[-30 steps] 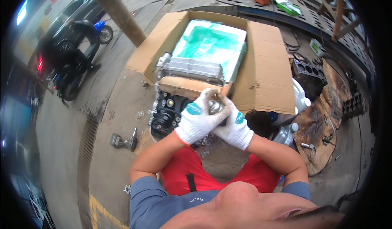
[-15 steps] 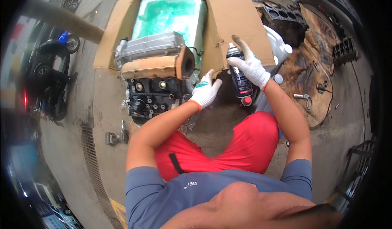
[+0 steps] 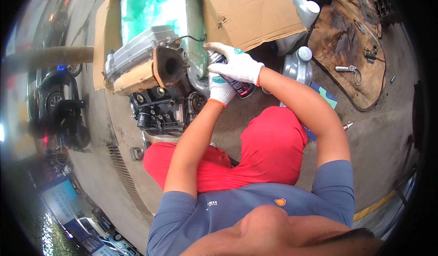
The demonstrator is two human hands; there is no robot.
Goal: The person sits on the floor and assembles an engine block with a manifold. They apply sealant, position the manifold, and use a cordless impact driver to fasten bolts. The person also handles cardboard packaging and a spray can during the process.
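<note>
in the head view, the dark, cylindrical metal spray can (image 3: 245,89) is held tilted just right of the grey-and-black metal engine (image 3: 157,112), on the near side of the brown cardboard box (image 3: 260,16). the white-gloved right hand (image 3: 237,66) grips it, fingers wrapped around its far end; the white-gloved left hand (image 3: 221,88) meets it from the left, but whether it grips cannot be told. the can is probably fairly light, stiff-walled and smooth enough to slip; its straight middle looks the surest hold.
</note>
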